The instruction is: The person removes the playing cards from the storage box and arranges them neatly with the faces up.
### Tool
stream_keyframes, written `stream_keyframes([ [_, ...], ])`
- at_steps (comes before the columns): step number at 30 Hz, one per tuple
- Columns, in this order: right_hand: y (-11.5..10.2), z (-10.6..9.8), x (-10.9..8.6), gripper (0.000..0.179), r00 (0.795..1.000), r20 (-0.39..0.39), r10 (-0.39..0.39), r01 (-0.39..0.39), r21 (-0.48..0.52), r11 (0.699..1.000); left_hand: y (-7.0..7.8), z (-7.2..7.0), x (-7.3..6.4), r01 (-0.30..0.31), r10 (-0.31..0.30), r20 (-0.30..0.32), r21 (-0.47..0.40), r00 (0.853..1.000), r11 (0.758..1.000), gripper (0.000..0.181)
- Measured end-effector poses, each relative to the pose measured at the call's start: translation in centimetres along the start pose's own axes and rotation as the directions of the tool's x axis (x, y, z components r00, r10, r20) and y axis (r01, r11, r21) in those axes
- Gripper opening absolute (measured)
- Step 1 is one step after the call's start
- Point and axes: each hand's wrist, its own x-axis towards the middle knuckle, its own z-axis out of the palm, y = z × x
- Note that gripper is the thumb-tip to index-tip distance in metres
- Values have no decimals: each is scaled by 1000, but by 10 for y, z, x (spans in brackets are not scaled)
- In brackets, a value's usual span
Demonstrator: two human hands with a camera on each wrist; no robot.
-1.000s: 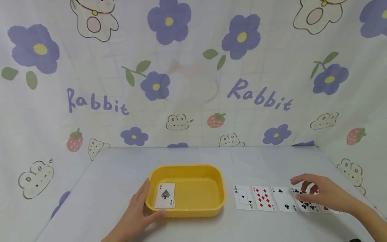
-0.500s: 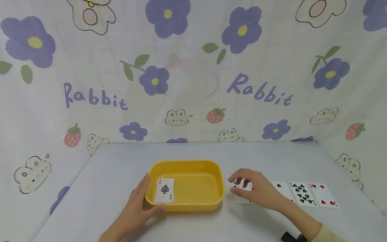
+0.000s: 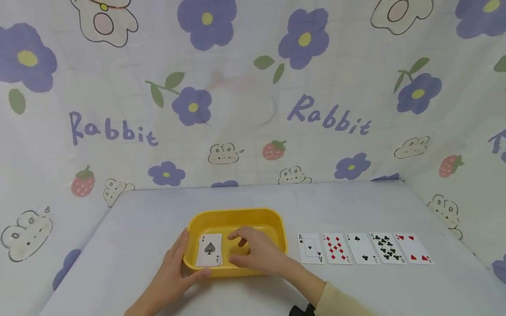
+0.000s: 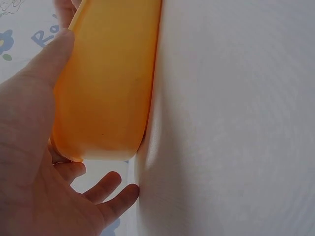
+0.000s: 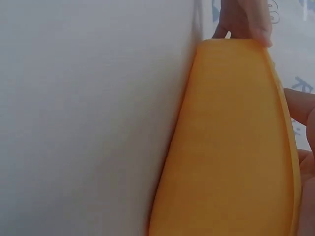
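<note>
My left hand (image 3: 170, 274) holds the left end of a yellow plastic tray (image 3: 235, 273), its thumb on the front rim and its fingers along the end wall. A small stack of playing cards (image 3: 209, 250), ace of spades on top, lies face up in the tray's left part. Over the tray's right part, to the right of that stack, hovers my right hand (image 3: 262, 254). Its fingers are loosely bent, thumb and forefinger apart, with no card visible between them. In the right wrist view its fingers show at the right edge, beyond the tray's rim.
Right of the tray several face-up cards lie in a row: ace of clubs (image 3: 310, 248), nine of diamonds (image 3: 337, 248), two of clubs (image 3: 361, 249), a many-pip club card (image 3: 388, 248) and four of hearts (image 3: 413, 248). A patterned curtain (image 3: 245, 131) hangs behind the white table (image 3: 340, 294).
My right hand has travelled left from above the four of hearts, past the ace of clubs, to over the tray. The row is uncovered now. My left hand has stayed on the tray.
</note>
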Motion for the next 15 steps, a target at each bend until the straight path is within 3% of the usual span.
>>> stream_keyframes([
  [3, 1, 6, 13, 60, 998, 52, 35, -32, -46, 998, -1, 0, 1, 2, -2, 4, 3, 1000, 1000, 116],
  [8, 8, 15, 35, 79, 994, 111, 9, 2, -102, 995, -3, 0, 2, 6, -6, 6, 8, 1000, 1000, 117],
  [15, 18, 21, 45, 73, 977, 213, -4, 56, -235, 970, 2, 0, 4, 74, -74, 68, 8, 995, 997, 118],
])
